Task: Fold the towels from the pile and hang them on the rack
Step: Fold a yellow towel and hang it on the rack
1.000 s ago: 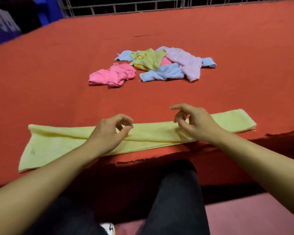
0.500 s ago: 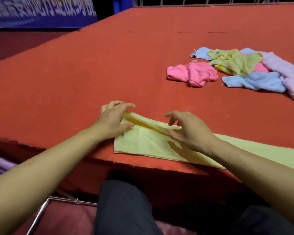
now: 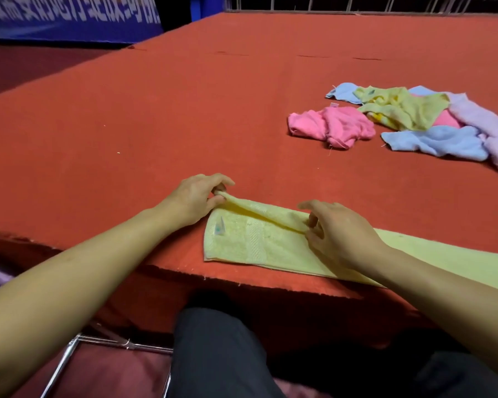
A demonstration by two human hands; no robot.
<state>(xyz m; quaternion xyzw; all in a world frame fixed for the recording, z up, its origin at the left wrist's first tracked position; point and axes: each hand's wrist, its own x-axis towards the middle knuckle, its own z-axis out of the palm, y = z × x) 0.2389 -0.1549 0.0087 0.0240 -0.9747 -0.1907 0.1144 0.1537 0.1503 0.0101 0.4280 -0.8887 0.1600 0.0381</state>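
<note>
The yellow towel (image 3: 259,242) lies folded into a long strip along the near edge of the red table (image 3: 156,124), running off to my right. It is soft, light terry that sags wherever I let go, so I judge the corners and the folded edge the best places to take it; a hold in the middle would only bunch it. My left hand (image 3: 196,196) pinches the far corner at the strip's left end, lifting it slightly. My right hand (image 3: 337,231) pinches the raised fold further along, fingers curled onto the cloth. A small tag (image 3: 219,225) shows near the left end.

Further out, toward the table's far right, sits the pile (image 3: 414,122). I count one pink towel (image 3: 331,124) just beside it, a yellow-green one, a lilac one, and blue cloth showing in three places; whether that is one blue towel or more, I cannot tell. A second pink patch peeks out beneath. No rack that I can be sure of is in view.
</note>
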